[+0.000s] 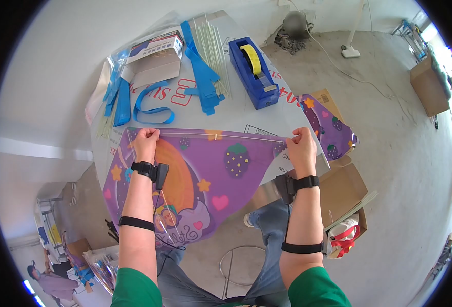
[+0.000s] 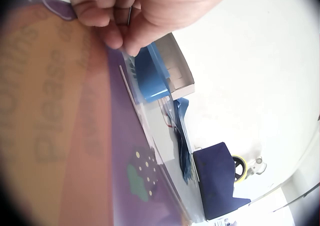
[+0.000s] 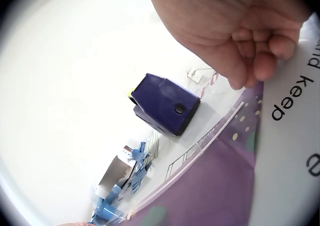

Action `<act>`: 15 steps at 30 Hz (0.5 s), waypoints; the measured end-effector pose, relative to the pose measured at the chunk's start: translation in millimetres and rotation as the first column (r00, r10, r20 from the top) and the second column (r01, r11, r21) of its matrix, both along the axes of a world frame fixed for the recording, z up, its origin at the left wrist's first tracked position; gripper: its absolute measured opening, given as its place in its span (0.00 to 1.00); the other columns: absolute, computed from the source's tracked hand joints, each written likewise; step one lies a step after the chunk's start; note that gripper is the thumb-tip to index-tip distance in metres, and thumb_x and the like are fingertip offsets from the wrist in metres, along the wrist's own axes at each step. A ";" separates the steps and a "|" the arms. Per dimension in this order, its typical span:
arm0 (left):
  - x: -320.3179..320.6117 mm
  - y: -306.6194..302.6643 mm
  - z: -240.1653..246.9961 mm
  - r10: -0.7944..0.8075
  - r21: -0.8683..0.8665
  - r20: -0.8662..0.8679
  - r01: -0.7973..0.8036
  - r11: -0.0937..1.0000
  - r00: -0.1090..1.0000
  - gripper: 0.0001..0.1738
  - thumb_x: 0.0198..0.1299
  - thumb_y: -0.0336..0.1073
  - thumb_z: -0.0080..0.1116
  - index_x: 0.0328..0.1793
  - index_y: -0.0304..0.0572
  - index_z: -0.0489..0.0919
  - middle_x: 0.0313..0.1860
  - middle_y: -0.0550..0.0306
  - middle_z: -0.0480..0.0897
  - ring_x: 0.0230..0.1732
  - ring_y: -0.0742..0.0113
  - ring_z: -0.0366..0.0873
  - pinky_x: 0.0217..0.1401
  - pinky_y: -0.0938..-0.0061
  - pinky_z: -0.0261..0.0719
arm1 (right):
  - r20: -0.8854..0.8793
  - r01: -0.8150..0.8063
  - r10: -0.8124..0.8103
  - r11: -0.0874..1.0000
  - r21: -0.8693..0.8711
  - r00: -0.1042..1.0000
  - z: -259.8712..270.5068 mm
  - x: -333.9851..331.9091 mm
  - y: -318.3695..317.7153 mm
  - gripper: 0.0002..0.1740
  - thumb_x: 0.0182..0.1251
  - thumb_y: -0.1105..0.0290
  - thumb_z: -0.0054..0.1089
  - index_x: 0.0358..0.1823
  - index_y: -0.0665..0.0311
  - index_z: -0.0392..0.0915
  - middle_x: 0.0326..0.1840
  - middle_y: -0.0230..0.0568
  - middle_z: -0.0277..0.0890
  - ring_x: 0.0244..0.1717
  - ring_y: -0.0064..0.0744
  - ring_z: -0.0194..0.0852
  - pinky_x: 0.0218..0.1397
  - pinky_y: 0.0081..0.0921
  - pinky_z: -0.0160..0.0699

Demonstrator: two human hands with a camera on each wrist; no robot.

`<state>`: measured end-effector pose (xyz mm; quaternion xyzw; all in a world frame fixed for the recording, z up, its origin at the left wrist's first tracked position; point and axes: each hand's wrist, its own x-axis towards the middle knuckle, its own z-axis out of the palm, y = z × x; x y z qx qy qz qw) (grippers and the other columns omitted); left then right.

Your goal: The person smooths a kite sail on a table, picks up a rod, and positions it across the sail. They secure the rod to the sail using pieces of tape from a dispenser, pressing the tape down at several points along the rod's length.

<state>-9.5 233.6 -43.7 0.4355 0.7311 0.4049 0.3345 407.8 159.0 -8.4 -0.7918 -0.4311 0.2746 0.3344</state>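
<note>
A purple printed sheet (image 1: 236, 189) with stars, hearts and strawberries lies over the table's near part and hangs past its edge. A thin white rod (image 1: 226, 136) runs along its upper edge. The left hand (image 1: 146, 146) pinches that edge near the sheet's left corner; in the left wrist view, thumb and fingertips (image 2: 122, 41) meet on it. At the right corner, the right hand (image 1: 302, 151) pinches the edge with curled fingers, also seen in the right wrist view (image 3: 245, 41). The rod's end (image 3: 242, 104) shows just below those fingertips.
A blue tape dispenser (image 1: 254, 74), pale sticks (image 1: 213, 51), blue strips (image 1: 203, 77) and an opened box (image 1: 156, 59) stand or lie on the table beyond the sheet. Another purple sheet (image 1: 328, 125) is at the right. Below it sits a cardboard box (image 1: 343, 189).
</note>
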 end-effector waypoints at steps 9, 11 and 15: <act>3.2 -0.3 4.1 0.015 -0.017 -0.049 -0.016 1.000 0.999 0.07 0.56 0.29 0.64 0.39 0.36 0.79 0.31 0.62 0.79 0.32 0.76 0.73 0.37 0.80 0.71 | 0.071 -0.031 0.031 1.000 -0.002 0.997 -4.9 -1.4 -0.9 0.16 0.53 0.75 0.64 0.43 0.64 0.70 0.29 0.43 0.77 0.35 0.43 0.77 0.39 0.35 0.74; 4.6 -0.1 5.7 0.027 -0.022 -0.045 -0.028 0.999 0.999 0.07 0.56 0.30 0.64 0.38 0.36 0.79 0.31 0.61 0.79 0.32 0.76 0.73 0.37 0.80 0.72 | 0.083 -0.012 0.010 1.000 0.025 0.997 -4.9 -1.6 -1.3 0.15 0.51 0.75 0.65 0.41 0.65 0.73 0.27 0.40 0.76 0.31 0.36 0.77 0.36 0.31 0.74; 8.1 -1.5 7.7 0.015 -0.019 -0.062 -0.016 1.000 0.998 0.07 0.58 0.33 0.64 0.39 0.40 0.78 0.28 0.66 0.76 0.27 0.80 0.68 0.26 0.84 0.62 | 0.077 -0.014 0.013 1.000 0.019 0.997 -5.4 -0.8 -0.8 0.15 0.51 0.75 0.65 0.41 0.64 0.72 0.26 0.39 0.76 0.31 0.36 0.77 0.36 0.31 0.75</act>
